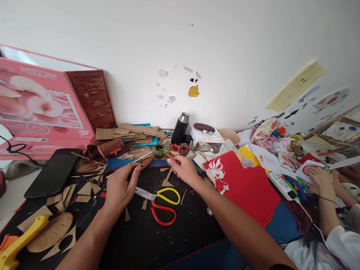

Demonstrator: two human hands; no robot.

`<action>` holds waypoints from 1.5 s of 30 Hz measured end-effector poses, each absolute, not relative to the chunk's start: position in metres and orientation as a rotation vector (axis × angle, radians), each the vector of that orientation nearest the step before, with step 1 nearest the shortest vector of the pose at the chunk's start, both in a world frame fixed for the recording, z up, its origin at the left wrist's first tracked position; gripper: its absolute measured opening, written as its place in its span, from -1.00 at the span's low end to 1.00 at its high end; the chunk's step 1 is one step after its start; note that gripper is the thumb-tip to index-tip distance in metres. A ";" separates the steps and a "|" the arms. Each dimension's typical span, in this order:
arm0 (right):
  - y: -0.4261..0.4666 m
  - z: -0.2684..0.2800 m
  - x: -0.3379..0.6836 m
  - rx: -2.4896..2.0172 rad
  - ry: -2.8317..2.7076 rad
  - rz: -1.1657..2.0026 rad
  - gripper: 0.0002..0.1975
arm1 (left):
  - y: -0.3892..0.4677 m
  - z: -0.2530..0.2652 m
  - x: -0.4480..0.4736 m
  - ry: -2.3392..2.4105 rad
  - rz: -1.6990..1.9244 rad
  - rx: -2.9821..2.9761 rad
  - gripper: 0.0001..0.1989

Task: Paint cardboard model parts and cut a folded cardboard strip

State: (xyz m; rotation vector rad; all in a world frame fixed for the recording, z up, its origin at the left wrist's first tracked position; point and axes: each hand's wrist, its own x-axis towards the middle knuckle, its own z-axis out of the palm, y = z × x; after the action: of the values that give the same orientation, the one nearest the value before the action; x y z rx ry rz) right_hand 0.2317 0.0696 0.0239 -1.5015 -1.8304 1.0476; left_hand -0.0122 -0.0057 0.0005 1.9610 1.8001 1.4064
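My left hand (123, 184) is closed, its thumb pressed to the fingers around a small brown pointed piece (147, 161). A thin wooden stick (144, 156) shows just beyond those fingers; whether it is also held I cannot tell. To the right, my right hand (184, 170) has thumb and fingertips drawn together near the paint jars; anything between them is too small to make out. Between my forearms lie scissors (157, 200) with one yellow and one red handle. Beyond my right hand stand a green paint jar (159, 150), a red jar (174, 149) and a brown jar (184, 149).
Cardboard scraps (84, 189), a black phone (53, 173) and a yellow glue gun (25, 240) lie on the left. A black flask (180, 129) stands by the wall. Red paper (242, 187) and a white power strip (282, 185) lie right, near another person's hands (320, 178).
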 end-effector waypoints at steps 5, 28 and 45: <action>0.069 0.009 0.219 -1.479 -1.915 1.077 -0.71 | -0.005 -0.003 -0.010 1.734 1.421 2.111 -0.65; 0.096 -0.027 0.192 -1.490 -1.831 1.269 -0.55 | -0.006 -0.006 -0.002 1.644 1.357 2.236 -0.70; 0.078 -0.016 0.189 -1.413 -1.641 1.437 -0.58 | -0.006 -0.005 -0.001 1.643 1.331 2.240 -0.67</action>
State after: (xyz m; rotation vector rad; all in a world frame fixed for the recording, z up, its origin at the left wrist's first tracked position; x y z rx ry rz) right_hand 0.1895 0.0783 -0.0157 -1.4129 -1.6406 1.4372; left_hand -0.0008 -0.0062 -0.0054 2.2405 1.6431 1.3306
